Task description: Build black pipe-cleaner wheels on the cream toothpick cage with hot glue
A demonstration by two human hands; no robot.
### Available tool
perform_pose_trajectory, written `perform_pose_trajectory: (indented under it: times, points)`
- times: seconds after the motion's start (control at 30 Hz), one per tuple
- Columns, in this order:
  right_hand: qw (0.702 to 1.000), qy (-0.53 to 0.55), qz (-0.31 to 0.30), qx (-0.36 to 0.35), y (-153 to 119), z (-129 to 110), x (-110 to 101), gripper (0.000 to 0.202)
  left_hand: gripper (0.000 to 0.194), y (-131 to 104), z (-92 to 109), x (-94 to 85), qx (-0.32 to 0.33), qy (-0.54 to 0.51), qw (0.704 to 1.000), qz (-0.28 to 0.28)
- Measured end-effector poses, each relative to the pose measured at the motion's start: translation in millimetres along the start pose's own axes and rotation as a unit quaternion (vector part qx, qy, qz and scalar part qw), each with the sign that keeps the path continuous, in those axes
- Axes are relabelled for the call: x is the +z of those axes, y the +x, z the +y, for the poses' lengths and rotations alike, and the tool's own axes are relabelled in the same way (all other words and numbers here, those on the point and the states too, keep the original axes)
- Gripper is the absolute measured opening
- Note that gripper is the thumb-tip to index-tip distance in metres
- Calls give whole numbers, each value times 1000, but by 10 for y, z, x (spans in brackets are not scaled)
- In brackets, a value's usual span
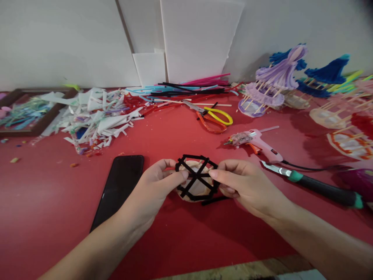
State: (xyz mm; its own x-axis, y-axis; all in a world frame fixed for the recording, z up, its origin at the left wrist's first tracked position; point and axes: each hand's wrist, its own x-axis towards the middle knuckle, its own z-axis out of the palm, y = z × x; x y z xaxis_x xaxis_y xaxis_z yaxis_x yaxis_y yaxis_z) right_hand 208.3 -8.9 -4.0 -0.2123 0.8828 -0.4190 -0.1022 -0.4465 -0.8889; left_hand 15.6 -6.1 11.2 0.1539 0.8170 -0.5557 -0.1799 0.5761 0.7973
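Observation:
A black wheel-shaped frame (197,175) with crossing spokes lies over a round cream-coloured base (189,197) in the middle of the red table. My left hand (163,177) pinches the frame's left edge between thumb and fingers. On the opposite side, my right hand (237,181) grips the right edge the same way. A short black strip (214,200) shows just below the base, near my right fingers. The base's sticks are mostly hidden under the frame.
A black phone (121,186) lies left of my left hand. Beyond are white scraps (101,112), scissors (211,116) and pipe cleaners (189,89). At right are a pink glue gun (259,144), a cutter (320,188) and small carousel-like models (279,74).

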Motion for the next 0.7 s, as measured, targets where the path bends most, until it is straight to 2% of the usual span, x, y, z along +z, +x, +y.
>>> perform_pose_trajectory:
  times: [0.33, 0.57, 0.7]
  points:
    - [1000, -29, 9, -2, 7, 9, -16, 40, 36, 1, -14, -12, 8, 1, 1000, -4]
    - [980, -192, -2, -51, -7, -116, -92, 39, 38, -21, 4, -8, 30, 34, 999, 2]
    - [973, -222, 2, -68, -17, -216, -91, 38, 40, -25, 33, -23, 34, 32, 999, 10]
